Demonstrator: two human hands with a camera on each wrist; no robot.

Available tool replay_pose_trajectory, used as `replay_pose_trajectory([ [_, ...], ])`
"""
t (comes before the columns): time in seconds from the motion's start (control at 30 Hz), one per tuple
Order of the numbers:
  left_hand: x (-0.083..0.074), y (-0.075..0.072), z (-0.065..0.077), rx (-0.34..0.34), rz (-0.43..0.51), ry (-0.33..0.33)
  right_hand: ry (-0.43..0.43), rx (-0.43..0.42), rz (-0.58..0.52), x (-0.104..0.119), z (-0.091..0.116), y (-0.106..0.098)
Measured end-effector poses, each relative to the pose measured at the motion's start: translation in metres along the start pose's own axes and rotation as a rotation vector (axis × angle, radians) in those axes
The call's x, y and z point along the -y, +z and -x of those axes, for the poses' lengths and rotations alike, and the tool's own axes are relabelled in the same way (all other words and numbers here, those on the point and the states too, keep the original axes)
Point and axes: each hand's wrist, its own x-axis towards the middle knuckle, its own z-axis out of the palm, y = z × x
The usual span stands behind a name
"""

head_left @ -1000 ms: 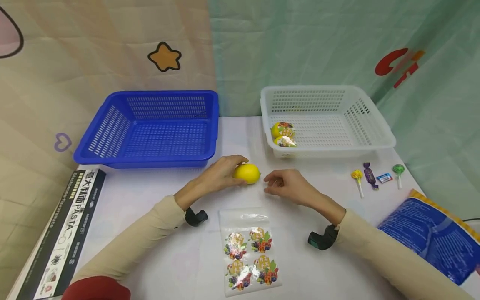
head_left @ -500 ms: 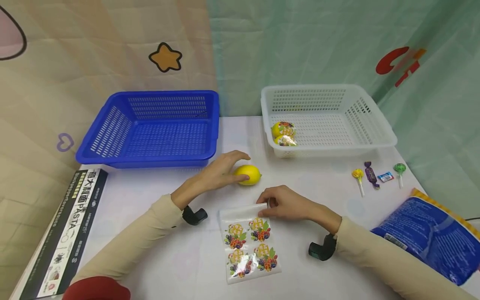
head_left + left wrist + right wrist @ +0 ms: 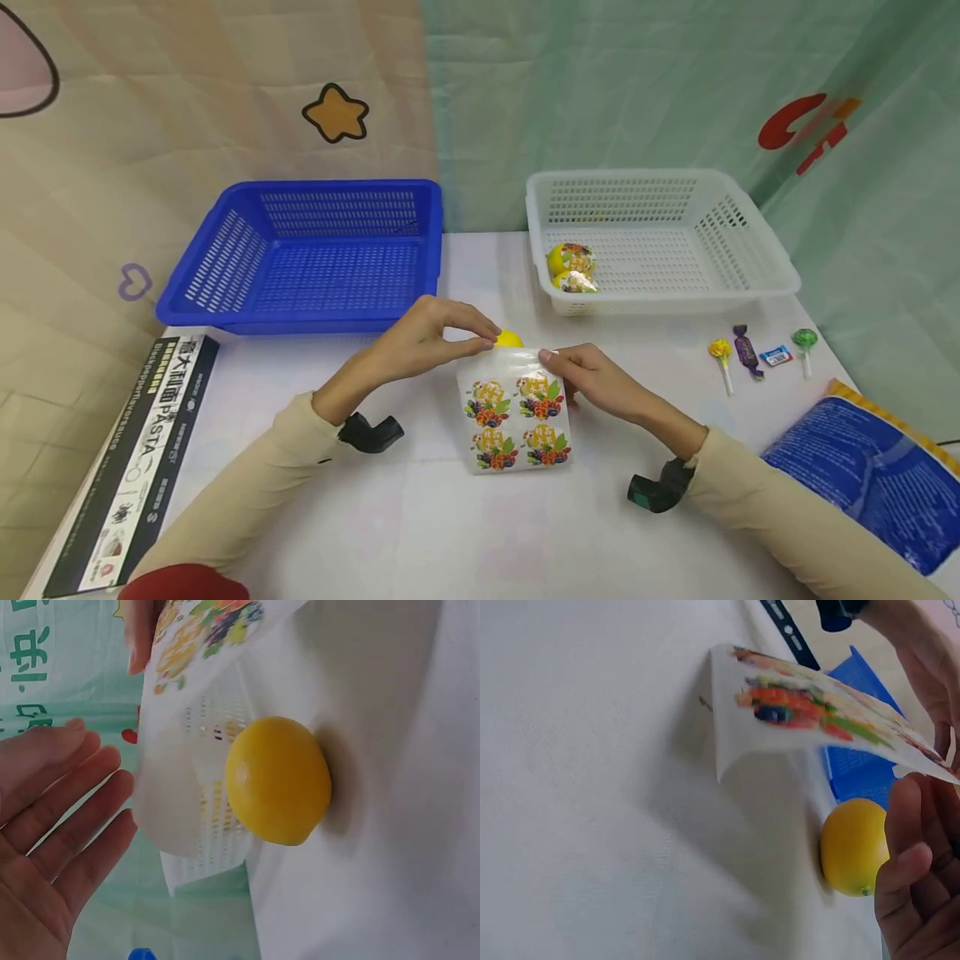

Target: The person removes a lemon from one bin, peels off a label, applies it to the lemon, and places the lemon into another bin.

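My right hand [image 3: 600, 383] pinches the upper right corner of a sheet of fruit stickers [image 3: 517, 421], lifted and tilted above the white table. Several round stickers with fruit pictures show on it. Near the sheet's upper left corner is my left hand [image 3: 423, 337], its fingers extended; the left wrist view shows these fingers [image 3: 97, 787] beside the sheet's edge, not curled on it. A lemon [image 3: 277, 780] rests on the table behind the sheet, mostly hidden in the head view. Neither hand holds the lemon, which also appears in the right wrist view below the raised sheet [image 3: 795, 712].
A blue basket [image 3: 300, 321] stands at the back left. The white basket [image 3: 675, 296] at back right contains two stickered lemons [image 3: 573, 271]. Lollipops and wrapped candies [image 3: 746, 354] lie right, beside a blue bag [image 3: 862, 475]. A pasta box [image 3: 135, 467] lies along the left.
My right hand moved down to the sticker sheet, took its corner and raised it toward the lemon. My left hand left the lemon and came to the sheet's other corner.
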Motion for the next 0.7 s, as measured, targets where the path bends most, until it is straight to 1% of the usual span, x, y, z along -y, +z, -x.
replay_pose_trajectory([
  [0.1, -0.001, 0.001, 0.003, 0.027, 0.009, 0.01, 0.025, -0.003, -0.125, 0.0, 0.001, -0.002],
  [0.23, 0.0, 0.004, 0.006, 0.075, 0.032, 0.041, 0.048, -0.043, -0.221, 0.001, 0.002, -0.004],
  [0.33, 0.001, 0.008, 0.007, 0.091, 0.046, 0.058, 0.054, -0.078, -0.283, 0.002, 0.003, -0.005],
  [0.43, 0.002, 0.012, 0.005, 0.075, 0.041, 0.077, 0.069, -0.098, -0.409, 0.002, 0.003, -0.005],
  [0.53, 0.002, 0.016, 0.001, 0.045, 0.011, 0.107, 0.089, -0.099, -0.574, 0.003, 0.004, -0.003],
  [0.63, 0.003, 0.019, -0.002, 0.022, -0.017, 0.131, 0.099, -0.071, -0.707, 0.004, 0.004, 0.0],
  [0.7, 0.003, 0.02, -0.003, 0.014, -0.039, 0.133, 0.095, -0.045, -0.766, 0.005, 0.005, 0.002],
])
